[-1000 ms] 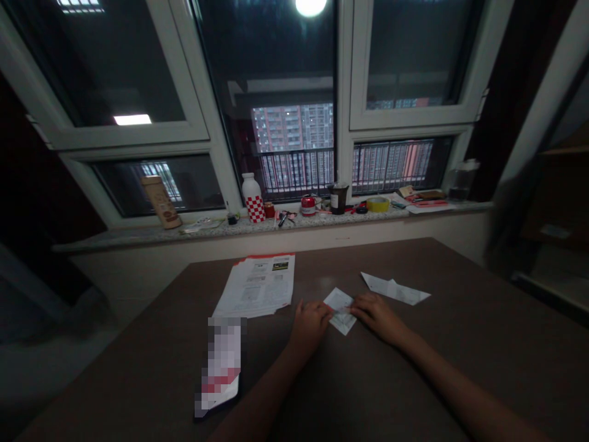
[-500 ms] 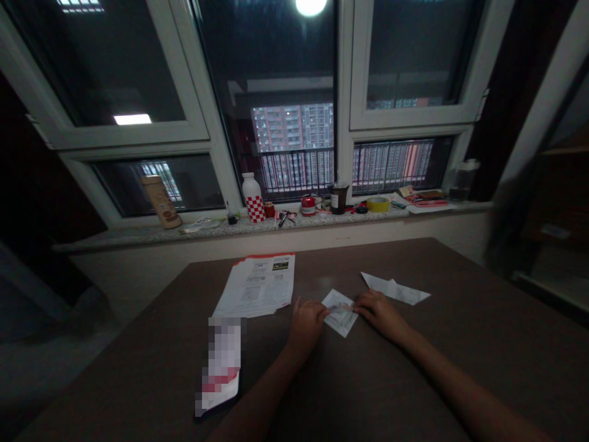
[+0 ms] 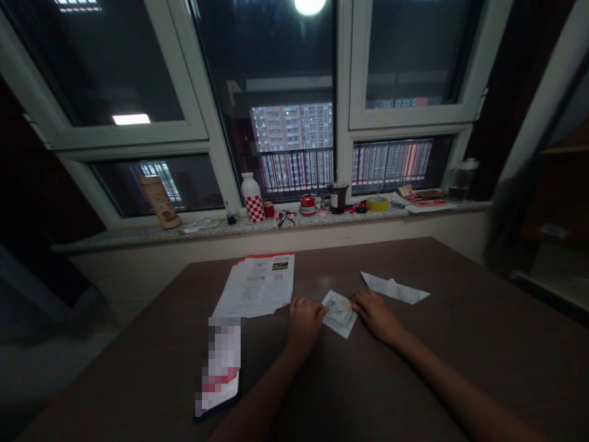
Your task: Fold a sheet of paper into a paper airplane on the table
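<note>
Evidently, you had the small paper square (image 3: pixel 339 316) between your two hands, lying near enough flat on the brown table (image 3: pixel 396 393). The fingers of your left hand (image 3: pixel 306 325) were gathered at its left corner, and those of your right hand (image 3: pixel 375 313) at its upper right edge. I could not tell whether either hand pinched the paper between thumb and finger or only pressed it down.

By the look of it, this was a light, thin piece, supple but apt to keep a crease, quick to slide on the smooth top and easy to tear. Its opposite corners, about where your fingertips were, seemed the best hold, with a gentle touch; hard pulling would have risked a rip.

Compared with a second before, your left fingertips had drawn outward from the middle, and the square had turned slightly anticlockwise. Lines now showed over more of its face, where its upper half had looked paler. Just beyond your right hand, the folded paper strip (image 3: pixel 396 290) had stayed put, as had the printed sheets (image 3: pixel 257 288) beyond your left hand.
</note>
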The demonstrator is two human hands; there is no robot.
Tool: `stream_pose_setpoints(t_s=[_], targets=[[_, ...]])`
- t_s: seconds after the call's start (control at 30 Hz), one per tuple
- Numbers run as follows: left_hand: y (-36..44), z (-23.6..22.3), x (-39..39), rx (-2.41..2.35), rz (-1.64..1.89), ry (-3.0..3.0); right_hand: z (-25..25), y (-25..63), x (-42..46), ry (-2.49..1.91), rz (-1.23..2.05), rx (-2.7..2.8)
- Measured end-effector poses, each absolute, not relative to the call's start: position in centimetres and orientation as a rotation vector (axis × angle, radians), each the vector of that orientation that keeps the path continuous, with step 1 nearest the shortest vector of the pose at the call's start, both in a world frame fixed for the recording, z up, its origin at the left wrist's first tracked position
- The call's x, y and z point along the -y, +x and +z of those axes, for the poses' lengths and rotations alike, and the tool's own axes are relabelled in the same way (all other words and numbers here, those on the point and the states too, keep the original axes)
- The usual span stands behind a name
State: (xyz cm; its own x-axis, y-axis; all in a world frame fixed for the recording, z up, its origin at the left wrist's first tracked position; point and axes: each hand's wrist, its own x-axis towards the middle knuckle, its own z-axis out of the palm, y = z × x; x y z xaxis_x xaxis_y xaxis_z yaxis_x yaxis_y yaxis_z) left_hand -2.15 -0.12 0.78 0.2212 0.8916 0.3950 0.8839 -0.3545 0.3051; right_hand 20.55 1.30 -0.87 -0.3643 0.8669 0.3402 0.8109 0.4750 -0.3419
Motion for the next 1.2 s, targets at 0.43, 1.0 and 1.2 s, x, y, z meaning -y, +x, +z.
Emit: stream_pose_setpoints(t_s=[0.43, 1.0, 1.2], targets=[[-1.7, 0.5, -0.2, -1.855, 0.81, 2.44, -0.8, 19.8, -1.3, -1.478, 0.14, 2.233], [-1.6, 0.1, -0.5, -1.807, 0.777, 2.478, -0.7, 19.3, -0.9, -1.528, -0.007, 2.316], [-1.5, 0.2, -0.3, -1.852, 0.717, 2.497, -0.5, 19.3, -0.5, -1.473, -0.025, 2.323]])
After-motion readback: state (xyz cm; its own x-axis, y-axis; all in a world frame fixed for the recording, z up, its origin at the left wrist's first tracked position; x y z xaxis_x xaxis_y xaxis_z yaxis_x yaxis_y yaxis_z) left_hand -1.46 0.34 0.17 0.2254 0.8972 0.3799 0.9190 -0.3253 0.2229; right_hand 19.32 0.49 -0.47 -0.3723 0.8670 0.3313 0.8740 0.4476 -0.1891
